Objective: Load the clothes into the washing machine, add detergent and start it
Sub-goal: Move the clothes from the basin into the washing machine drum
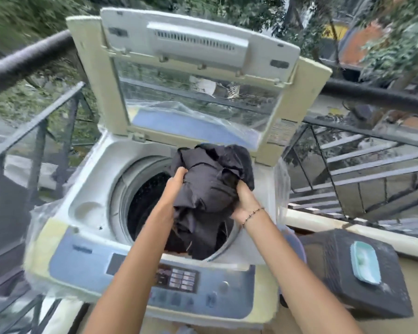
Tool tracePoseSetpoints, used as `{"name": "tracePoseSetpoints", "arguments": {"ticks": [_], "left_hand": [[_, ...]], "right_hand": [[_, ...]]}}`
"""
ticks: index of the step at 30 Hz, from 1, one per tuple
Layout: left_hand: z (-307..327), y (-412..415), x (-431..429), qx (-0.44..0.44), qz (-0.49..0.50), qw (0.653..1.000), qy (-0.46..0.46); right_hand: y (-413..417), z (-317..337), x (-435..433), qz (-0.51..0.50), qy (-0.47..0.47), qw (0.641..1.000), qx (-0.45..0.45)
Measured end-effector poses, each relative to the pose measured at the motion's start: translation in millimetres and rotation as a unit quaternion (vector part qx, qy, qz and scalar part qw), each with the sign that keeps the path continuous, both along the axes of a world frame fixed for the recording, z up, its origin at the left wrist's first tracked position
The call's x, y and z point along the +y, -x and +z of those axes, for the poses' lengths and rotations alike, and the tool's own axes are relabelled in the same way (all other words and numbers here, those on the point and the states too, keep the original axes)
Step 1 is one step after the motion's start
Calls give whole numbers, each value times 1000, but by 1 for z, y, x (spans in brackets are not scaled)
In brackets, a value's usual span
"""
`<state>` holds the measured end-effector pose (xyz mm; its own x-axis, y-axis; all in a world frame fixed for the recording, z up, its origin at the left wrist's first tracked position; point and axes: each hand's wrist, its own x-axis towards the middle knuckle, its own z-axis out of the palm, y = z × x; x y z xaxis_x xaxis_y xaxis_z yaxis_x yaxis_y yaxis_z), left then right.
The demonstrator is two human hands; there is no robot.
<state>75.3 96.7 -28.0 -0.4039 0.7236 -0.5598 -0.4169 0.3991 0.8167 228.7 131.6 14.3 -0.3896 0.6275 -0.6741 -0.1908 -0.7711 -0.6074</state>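
Top-loading washer (87,227) on a balcony, control panel (176,283) on the near edge and the lid (193,75) flipped up at the far side, standing nearly upright with its clear window facing the camera. Body is off-white plastic gone yellowish at the corners, blue-grey panel, and there's thin clear plastic film still clinging around the edges. The drum (143,201) is round, dark and perforated inside, with a pale plastic ring around the mouth.

The clothes (210,189) are a crumpled black bundle, soft matte fabric, lots of folds. It's held right over the drum opening, toward the right side of it, and its long axis runs from the far rim down toward the near rim, with the lower end hanging down into the drum. Can't tell if anything else is already in there, too dark.

Black metal railing (32,126) runs behind and to both sides, greenery past it. To the right of the washer there's a dark speckled box-like thing (362,266) with a small light-blue dish (364,262) lying flat on top, rounded rectangle shape.

Left hand (173,191) grips the left side of the bundle, fingers curled into the cloth. Right hand (245,201) clamps the right side, fingers buried in the fabric, and there's a thin beaded bracelet (252,215) on that wrist.
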Motion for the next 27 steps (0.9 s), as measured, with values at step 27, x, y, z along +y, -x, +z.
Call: {"name": "tracePoseSetpoints", "arguments": {"ticks": [27], "left_hand": [[-52, -16, 27, 203, -39, 969, 138]], "right_hand": [[17, -74, 20, 171, -178, 922, -299]]}}
